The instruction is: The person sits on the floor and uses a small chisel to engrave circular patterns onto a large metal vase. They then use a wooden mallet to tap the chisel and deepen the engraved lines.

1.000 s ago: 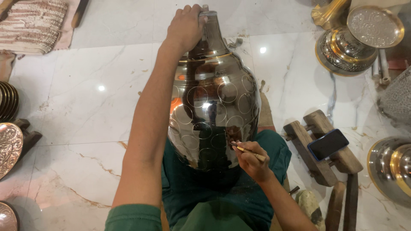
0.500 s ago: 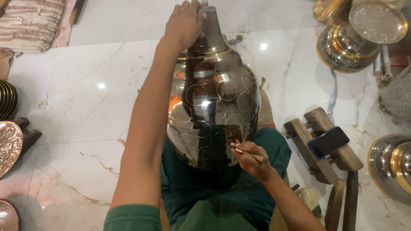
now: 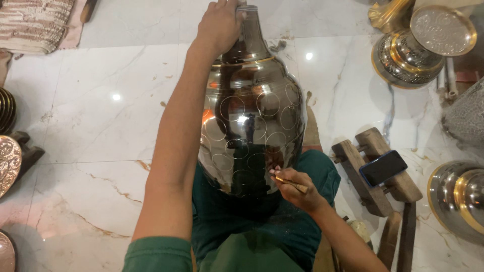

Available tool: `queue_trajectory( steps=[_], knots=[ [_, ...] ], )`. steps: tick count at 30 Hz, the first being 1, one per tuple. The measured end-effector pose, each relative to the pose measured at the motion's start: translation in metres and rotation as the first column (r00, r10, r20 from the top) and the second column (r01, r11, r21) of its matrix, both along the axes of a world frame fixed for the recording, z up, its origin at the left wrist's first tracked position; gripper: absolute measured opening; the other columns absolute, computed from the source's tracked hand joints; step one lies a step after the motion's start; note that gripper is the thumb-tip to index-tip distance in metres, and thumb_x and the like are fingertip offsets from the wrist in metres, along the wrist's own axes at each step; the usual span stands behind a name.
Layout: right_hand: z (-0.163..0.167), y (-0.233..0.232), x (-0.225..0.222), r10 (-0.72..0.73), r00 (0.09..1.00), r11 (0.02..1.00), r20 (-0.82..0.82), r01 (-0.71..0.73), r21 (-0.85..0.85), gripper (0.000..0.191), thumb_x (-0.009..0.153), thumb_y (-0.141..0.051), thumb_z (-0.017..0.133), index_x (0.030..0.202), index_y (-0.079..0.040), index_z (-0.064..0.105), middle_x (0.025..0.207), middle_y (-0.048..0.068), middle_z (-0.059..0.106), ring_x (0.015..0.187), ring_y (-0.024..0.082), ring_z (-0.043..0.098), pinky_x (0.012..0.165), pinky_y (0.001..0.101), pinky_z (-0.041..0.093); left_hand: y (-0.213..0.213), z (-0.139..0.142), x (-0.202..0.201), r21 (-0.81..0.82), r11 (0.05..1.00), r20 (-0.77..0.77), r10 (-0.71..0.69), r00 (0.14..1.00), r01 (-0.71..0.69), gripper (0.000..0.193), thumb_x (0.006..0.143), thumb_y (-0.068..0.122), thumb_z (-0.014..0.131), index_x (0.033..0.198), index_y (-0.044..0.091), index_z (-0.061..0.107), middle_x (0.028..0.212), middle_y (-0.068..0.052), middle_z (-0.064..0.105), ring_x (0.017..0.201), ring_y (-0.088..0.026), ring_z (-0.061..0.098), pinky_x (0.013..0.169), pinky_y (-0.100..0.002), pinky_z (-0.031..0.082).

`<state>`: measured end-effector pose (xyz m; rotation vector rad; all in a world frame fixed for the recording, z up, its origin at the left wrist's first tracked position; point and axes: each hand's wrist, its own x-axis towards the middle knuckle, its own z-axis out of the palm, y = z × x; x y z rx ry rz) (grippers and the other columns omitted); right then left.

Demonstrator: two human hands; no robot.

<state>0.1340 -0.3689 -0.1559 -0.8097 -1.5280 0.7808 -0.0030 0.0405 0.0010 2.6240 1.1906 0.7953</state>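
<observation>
A large shiny metal vase (image 3: 254, 126), marked all over with scribed circles, lies across my lap with its neck pointing away from me. My left hand (image 3: 218, 24) grips the narrow neck at the top of the view. My right hand (image 3: 295, 187) holds a thin brass-coloured tool (image 3: 291, 184) with its tip against the lower right side of the vase body. My dark green trousers show under the vase.
White marble floor (image 3: 111, 116) all around. At right are a wooden stand (image 3: 370, 174) with a dark phone (image 3: 383, 167) on it, and gold-banded metal vessels (image 3: 406, 58) (image 3: 459, 196). An engraved plate (image 3: 7, 163) and a woven mat (image 3: 33, 22) lie at left.
The view has shifted slightly downward; my hands and the vase keep the same hold, with only small movement of the tool hand against the vase.
</observation>
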Motion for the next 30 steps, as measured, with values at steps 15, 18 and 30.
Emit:
queue_trajectory(
  steps=[15,18,30],
  knots=[
    [0.019,0.004,0.016,0.086,0.983,0.995,0.165,-0.077,-0.058,0.024,0.09,0.005,0.07,0.113,0.007,0.065,0.112,0.018,0.075,0.102,0.028,0.077,0.095,0.0346,0.06,0.001,-0.001,0.003,0.007,1.0,-0.005,0.009,1.0,-0.008,0.035,0.105,0.031,0.054,0.131,0.007,0.06,0.127,-0.017,0.062,0.117,-0.04,0.055,0.1,-0.051,0.046],
    [0.019,0.007,0.018,-0.074,0.89,0.949,0.45,-0.075,0.305,0.011,0.097,0.0,0.071,0.103,-0.002,0.062,0.111,0.013,0.074,0.108,0.025,0.077,0.102,0.0351,0.063,0.001,0.002,0.004,-0.008,0.999,-0.016,0.042,0.999,-0.042,0.036,0.106,0.031,0.054,0.13,0.005,0.059,0.124,-0.018,0.063,0.118,-0.039,0.055,0.1,-0.052,0.046],
    [0.016,0.006,0.033,0.122,0.947,0.992,0.298,-0.129,0.004,0.023,0.092,-0.002,0.071,0.114,0.004,0.067,0.105,0.014,0.077,0.094,0.03,0.079,0.089,0.0372,0.063,-0.006,0.004,0.003,-0.014,1.0,0.024,0.009,1.0,-0.009,0.034,0.105,0.031,0.055,0.131,0.008,0.061,0.126,-0.017,0.063,0.116,-0.039,0.056,0.099,-0.051,0.046]
  ],
)
